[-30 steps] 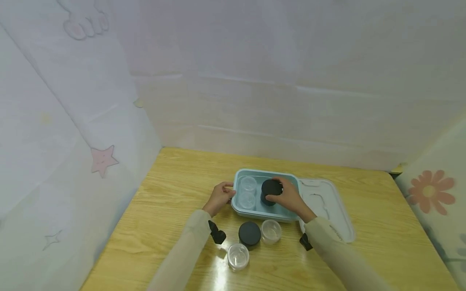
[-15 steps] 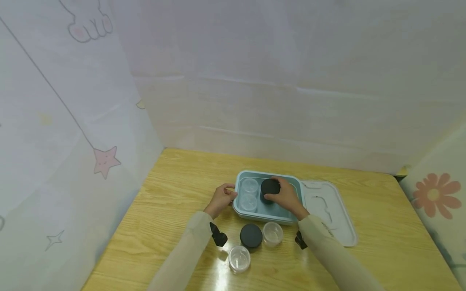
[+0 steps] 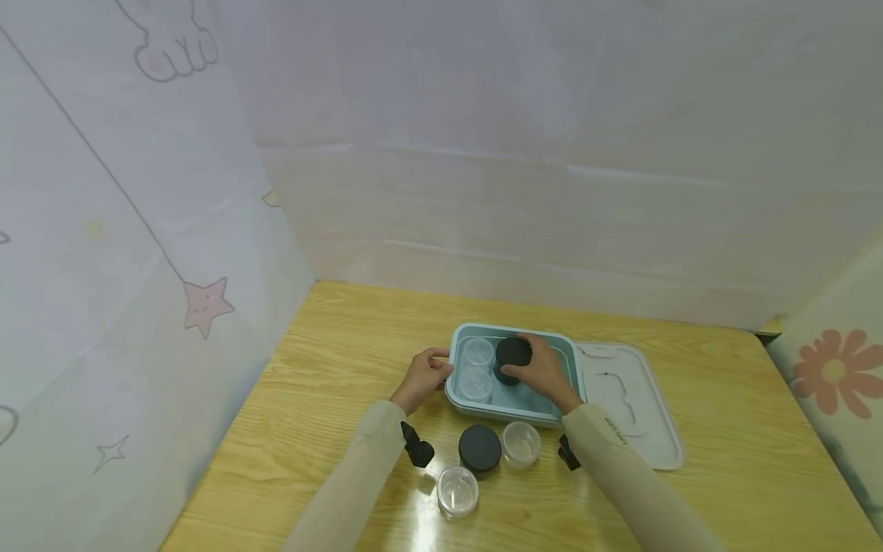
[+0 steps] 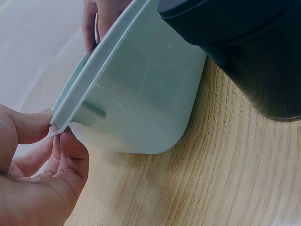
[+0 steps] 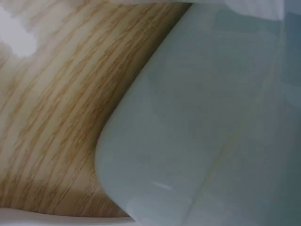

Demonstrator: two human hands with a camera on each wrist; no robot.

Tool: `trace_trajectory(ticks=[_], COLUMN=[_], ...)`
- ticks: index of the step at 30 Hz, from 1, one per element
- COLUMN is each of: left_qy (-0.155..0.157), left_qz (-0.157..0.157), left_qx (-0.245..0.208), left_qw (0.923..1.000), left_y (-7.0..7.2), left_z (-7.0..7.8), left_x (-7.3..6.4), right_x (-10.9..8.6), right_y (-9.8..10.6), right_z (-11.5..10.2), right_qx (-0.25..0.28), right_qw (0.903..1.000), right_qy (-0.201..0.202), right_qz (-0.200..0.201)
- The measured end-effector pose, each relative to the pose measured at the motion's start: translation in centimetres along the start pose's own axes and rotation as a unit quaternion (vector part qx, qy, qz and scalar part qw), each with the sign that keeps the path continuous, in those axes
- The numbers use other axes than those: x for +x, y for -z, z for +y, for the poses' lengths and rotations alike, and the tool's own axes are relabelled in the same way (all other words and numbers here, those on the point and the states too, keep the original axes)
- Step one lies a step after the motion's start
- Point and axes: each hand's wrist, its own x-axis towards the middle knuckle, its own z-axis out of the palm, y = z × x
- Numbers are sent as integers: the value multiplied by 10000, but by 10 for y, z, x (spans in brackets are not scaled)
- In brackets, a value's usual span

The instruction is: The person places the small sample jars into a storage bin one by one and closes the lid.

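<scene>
A light blue plastic box stands uncovered on the wooden table. My left hand pinches the rim at its left end, thumb above and fingers beneath, as the left wrist view shows up close on the box wall. Inside, my right hand grips a black round jar, thumb on the near side and fingers over the far side. To its left in the box sit two clear round jars, a far one and a near one. The right wrist view shows only the box's outer side.
In front of the box stand another black jar, a clear jar beside it, and a second clear jar nearer. A white lid lies flat at the right, partly under the box's edge. Pale printed sheets enclose the table.
The head view has shifted slightly, so everything appears a little further right. The black jar in my right hand sits slightly closer to the clear jars in the box; my left hand keeps its hold.
</scene>
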Motion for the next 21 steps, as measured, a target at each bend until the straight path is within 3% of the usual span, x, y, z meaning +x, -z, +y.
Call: trace_trajectory(ticks=[14,21], left_qy=[8,37], left_qz=[39,78], left_qx=[64,61], left_qw=[10000,9999], left_y=[0,0], left_z=[0,0], left_x=[1,0], right_x=[-8,-19], right_y=[6,12], right_z=[-2,-7], right_qx=[60,130], right_qw=[9998,9989], right_qy=[184,362], right_qz=[2,271])
